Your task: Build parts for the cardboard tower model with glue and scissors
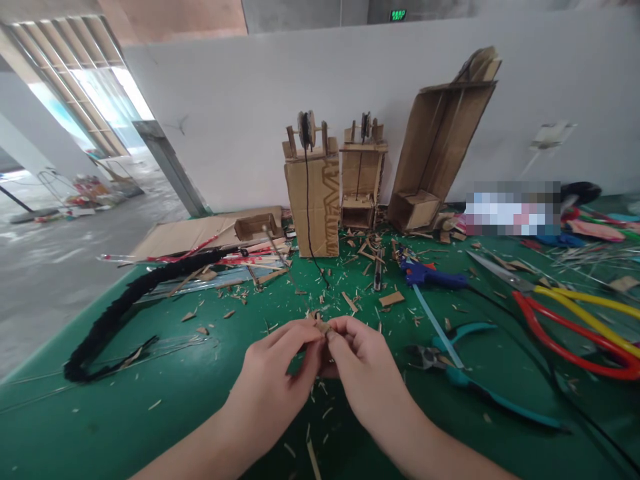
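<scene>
Over the near middle of the green table, my left hand (285,360) and my right hand (367,363) meet, fingertips pinched together. Between them is a small brown piece of cardboard (321,323), mostly hidden by the fingers. A thin stick (285,261) with a pale, rounded tip slants up and left from it; whether the two are joined I cannot tell. Cardboard shavings lie around my hands. Beyond stand a cardboard box with a spool on top (313,207), a smaller one like it (364,170), and a tall leaning cardboard structure (435,140).
On the right lie teal-handled cutting pliers (493,393), a blue glue gun (433,275) with its cord, and large scissors (530,297) with red and yellow handles. A utility knife (378,270) is ahead. A fuzzy black strip (125,310) curves across the left.
</scene>
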`<state>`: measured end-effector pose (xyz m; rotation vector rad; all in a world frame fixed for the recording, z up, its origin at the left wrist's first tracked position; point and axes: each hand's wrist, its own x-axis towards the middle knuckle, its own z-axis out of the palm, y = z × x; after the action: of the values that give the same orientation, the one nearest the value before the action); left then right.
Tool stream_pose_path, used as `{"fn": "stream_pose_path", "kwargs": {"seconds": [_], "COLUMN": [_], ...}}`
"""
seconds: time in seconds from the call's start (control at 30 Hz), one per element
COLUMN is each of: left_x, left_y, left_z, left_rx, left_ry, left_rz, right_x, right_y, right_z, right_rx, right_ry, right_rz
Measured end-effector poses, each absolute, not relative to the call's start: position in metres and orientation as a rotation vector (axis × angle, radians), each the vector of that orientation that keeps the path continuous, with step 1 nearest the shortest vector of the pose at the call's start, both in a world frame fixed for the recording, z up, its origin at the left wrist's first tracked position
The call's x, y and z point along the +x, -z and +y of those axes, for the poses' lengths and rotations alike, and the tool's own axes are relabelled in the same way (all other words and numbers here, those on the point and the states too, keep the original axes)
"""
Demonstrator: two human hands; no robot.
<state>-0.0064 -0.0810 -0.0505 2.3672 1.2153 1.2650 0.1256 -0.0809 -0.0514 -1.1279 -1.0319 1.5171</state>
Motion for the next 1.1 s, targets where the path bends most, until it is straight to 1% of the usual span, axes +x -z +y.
{"fn": "stream_pose_path", "kwargs": {"seconds": [0.1,0.37,0.63,1.1], "left_x": [-0.006,-0.008,-0.013,-0.014], "left_y": [0.05,0.049,0.044,0.044], "left_z": [-0.082,-0.08,-0.079,-0.081], "left_rx": [2.35,2.284,2.326,2.392], "left_ry": [-1.255,-1.216,-1.334,-1.292], "left_rz": [1.223,1.239,1.208,1.181], "right_x": [0.125,0.129,0.14,0.141], "right_y": [0.051,0.047,0.037,0.029], "right_z": [-0.081,-0.079,-0.077,-0.078], "right_rx": [-1.118,-0.99,-0.912,-1.08], "right_ry": [-1.55,-1.773,-1.9,-1.789], "right_rz": [-0.976,-0.792,-0.826,-0.922]}}
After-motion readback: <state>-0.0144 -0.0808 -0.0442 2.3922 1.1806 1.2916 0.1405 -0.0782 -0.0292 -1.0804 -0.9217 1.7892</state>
